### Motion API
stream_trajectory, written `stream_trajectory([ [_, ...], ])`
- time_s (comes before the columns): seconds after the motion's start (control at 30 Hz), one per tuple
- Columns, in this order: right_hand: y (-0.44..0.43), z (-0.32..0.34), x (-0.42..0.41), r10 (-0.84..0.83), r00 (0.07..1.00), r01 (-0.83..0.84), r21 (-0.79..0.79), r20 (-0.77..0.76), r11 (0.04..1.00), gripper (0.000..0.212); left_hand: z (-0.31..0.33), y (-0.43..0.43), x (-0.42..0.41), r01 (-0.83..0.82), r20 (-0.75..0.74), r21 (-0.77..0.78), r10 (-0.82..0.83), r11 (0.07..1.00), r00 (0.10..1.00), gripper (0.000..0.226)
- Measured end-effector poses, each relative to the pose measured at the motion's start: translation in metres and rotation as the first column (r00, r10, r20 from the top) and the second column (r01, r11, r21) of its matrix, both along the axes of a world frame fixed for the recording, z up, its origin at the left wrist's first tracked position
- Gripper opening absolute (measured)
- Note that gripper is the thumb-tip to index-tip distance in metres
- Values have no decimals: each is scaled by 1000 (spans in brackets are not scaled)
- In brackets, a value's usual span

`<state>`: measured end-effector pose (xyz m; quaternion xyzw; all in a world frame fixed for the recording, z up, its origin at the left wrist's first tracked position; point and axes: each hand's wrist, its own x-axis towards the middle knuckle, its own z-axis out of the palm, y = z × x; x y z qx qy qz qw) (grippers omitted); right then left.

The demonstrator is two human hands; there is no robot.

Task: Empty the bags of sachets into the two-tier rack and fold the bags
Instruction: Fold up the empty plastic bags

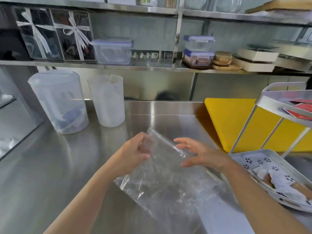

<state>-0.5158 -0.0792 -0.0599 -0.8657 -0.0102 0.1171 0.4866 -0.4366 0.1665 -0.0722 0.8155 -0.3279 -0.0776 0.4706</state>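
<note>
Lying flat on the steel counter (55, 166), the empty clear bag (168, 179) stretches from 12 o'clock down toward 5 o'clock in front of the person, spread out so it can be creased. The left hand (133, 156) pinches the bag's far corner at about 11 o'clock, fingers curled over the plastic and thumb beneath, probably to lift that edge and bring it over for a fold. The right hand (200, 154) hovers just beside the bag's right edge at 1 o'clock, fingers spread and holding nothing, seemingly ready to press or catch the film as it comes across.

The two-tier rack (270, 102) stands at 3 o'clock, close enough that emptying needed only a short reach. Red sachets (300, 108) sit in its upper tray, pale and brown ones (283, 184) in the lower tray. A yellow board (233, 122) lies behind it, apart from the bag. By my reading, this bag is emptied and folding is just starting.
</note>
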Motion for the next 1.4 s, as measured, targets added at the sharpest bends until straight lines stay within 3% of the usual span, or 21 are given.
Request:
stream_trajectory([
  [0.07,5,1,1,22,999,-23,-28,-37,999,52,7,-8,-4,5,35,-65,-3,998,999,48],
  [0.17,3,1,-1,13,1000,-14,-58,-28,998,17,10,-9,-3,-78,34,-203,86,976,996,56],
  [0.27,-5,-3,-5,-22,1000,22,39,1,999,9,12,-4,0,-141,5,-289,149,947,989,41],
  [0.33,-11,-5,-9,-86,996,83,91,36,992,11,12,1,3,-257,-106,-420,234,870,966,25],
  [0.4,-16,-7,-11,-189,979,171,205,71,964,10,13,10,10,-435,-379,-539,254,722,890,4],
  [0.47,-20,-9,-13,-250,964,202,358,93,911,12,10,19,16,-540,-645,-584,58,606,762,22],
  [0.53,-17,-10,-13,-265,960,196,465,87,863,15,2,21,14,-538,-747,-586,-146,606,649,42],
  [0.67,-1,-18,-7,-338,940,248,585,48,772,14,-23,-9,-9,-416,-820,-554,-386,721,423,56],
  [0.8,-4,-28,-6,-456,890,355,611,11,707,13,-25,-22,-18,-368,-806,-589,-490,719,332,82],
  [0.87,-10,-34,-8,-536,845,429,603,-5,672,10,-25,-20,-19,-326,-831,-541,-432,775,351,94],
  [1.0,-13,-44,-7,-642,763,537,475,78,697,28,-24,-23,-26,-167,-810,-363,-222,917,542,105],
  [1.1,-9,-50,-7,-637,762,535,438,120,722,33,-18,-35,-36,-177,-772,-233,-71,956,632,125],
  [1.13,-8,-50,-8,-632,766,535,429,119,728,30,-19,-38,-37,-208,-757,-192,-10,959,654,117],
  [1.23,-12,-49,-12,-610,790,515,474,59,714,14,-24,-39,-32,-301,-679,-112,149,947,719,63],
  [1.33,-21,-47,-18,-528,849,449,554,-21,700,23,-31,-30,-27,-360,-665,-232,123,904,737,19],
  [1.4,-26,-47,-23,-443,894,399,583,-75,708,25,-33,-25,-24,-355,-645,-313,76,881,760,6],
])
